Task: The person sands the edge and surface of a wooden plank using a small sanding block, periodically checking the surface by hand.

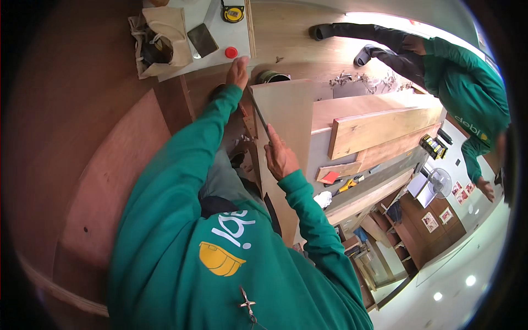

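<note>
A green sweatshirt (297, 291) fills the foreground, with a pale board (283, 110) just beyond it.
Right of the board, a thick plank (385, 126) lies among other timber; at the top, a white tabletop (226, 36) carries an open canvas bag (173, 33). The person's right hand (283, 158) is closed around the near end of a slim dark tool (260, 110), which runs along the board's left edge. The left hand (238, 72) is by the tool's far end, near the table corner, fingers close together; whether it grips anything cannot be told. A tape measure (233, 14) and a smaller red cap (231, 52) rest on the tabletop.
</note>
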Motion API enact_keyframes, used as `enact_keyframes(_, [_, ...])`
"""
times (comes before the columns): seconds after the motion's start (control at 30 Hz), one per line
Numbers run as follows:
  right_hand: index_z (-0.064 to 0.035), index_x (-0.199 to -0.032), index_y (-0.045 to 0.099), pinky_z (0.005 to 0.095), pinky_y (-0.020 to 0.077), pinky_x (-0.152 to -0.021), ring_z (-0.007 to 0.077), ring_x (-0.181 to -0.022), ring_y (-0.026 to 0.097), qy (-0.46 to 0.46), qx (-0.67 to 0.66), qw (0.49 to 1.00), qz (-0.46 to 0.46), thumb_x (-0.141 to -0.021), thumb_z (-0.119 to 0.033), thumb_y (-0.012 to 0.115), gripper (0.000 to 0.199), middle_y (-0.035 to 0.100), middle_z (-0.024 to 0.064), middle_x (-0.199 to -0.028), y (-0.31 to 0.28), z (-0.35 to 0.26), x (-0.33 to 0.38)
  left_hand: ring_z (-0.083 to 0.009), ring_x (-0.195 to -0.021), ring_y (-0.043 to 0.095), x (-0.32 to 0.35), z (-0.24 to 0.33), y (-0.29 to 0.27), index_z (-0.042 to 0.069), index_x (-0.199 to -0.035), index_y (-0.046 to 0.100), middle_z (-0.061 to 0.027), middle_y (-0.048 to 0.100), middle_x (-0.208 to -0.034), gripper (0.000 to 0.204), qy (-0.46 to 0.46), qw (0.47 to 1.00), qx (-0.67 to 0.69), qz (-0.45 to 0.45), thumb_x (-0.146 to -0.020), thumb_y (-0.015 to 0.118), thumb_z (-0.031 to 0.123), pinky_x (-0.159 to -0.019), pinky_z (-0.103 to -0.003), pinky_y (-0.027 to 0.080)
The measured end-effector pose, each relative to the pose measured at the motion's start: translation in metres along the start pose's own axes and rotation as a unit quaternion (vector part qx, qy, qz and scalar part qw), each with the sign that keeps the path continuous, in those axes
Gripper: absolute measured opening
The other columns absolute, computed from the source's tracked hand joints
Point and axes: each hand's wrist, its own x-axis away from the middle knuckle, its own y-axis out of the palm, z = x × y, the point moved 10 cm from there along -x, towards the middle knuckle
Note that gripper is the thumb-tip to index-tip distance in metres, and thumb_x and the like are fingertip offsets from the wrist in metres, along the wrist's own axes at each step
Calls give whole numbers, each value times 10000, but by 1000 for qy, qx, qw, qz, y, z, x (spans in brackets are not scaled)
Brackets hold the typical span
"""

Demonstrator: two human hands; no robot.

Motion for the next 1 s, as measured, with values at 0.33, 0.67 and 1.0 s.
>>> enact_keyframes(0.33, [-166, -1464, 258, 506, 470, -724, 433, -843, 583, 21, 117, 992, -44, -908, -172, 489, 601, 572, 224, -1026, 56, 44, 0, -241, -990, 612, 27, -130, 29, -3, -1230, 502, -165, 627, -1104, 749, -226, 934, 266, 76, -934, 277, 647, -907, -413, 452])
enact_keyframes(0.67, [-214, -1482, 209, 522, 480, -698, 441, -820, 590, 18, 119, 990, -78, -892, -159, 488, 655, 549, 227, -1039, 101, 70, 27, -223, -969, 598, 65, -224, 25, 47, -1228, 509, -104, 607, -1083, 629, -189, 894, 374, 158, -968, 283, 574, -908, -334, 433])
enact_keyframes(1.0, [-176, -1469, 243, 517, 469, -719, 460, -834, 568, -8, 49, 999, -2, -890, -119, 499, 635, 559, 260, -1009, 111, 88, 79, -190, -960, 573, 81, -197, 36, 64, -1209, 513, -108, 568, -1155, 579, -69, 938, 317, 125, -976, 294, 547, -875, -342, 450])
